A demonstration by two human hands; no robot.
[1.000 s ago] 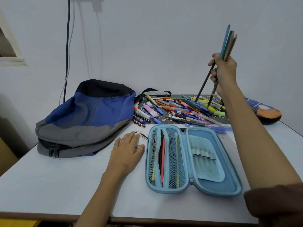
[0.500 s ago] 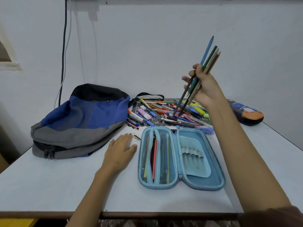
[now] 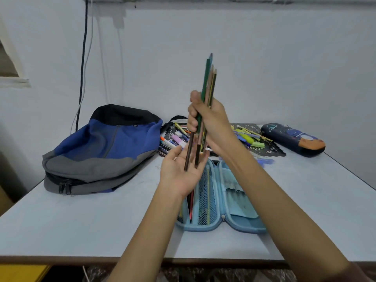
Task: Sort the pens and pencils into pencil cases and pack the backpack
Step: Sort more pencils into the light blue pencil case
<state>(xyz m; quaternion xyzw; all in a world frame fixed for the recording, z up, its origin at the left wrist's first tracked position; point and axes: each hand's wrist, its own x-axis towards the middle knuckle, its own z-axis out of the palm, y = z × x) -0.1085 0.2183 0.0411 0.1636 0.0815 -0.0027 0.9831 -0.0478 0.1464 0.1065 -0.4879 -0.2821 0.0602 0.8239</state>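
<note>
My right hand (image 3: 207, 121) grips a bunch of several pencils (image 3: 208, 82) upright above the table. Their lower ends stand on the palm of my left hand (image 3: 179, 171), which is held palm up with straight fingers just under them. Below both hands an open light blue pencil case (image 3: 230, 192) lies flat, with a few pens behind its mesh pocket. A pile of pens and markers (image 3: 248, 137) rests on a black lace mat behind my hands. The blue and grey backpack (image 3: 101, 147) lies on the table's left.
A dark blue pencil case with an orange end (image 3: 293, 139) lies at the back right. Cables (image 3: 83, 64) hang down the wall behind the backpack. The table's front edge (image 3: 81, 259) runs along the bottom.
My right hand brought the pencils from over the pile toward me and turned them upright. My left hand lifted off the table and turned palm up beneath their ends.
</note>
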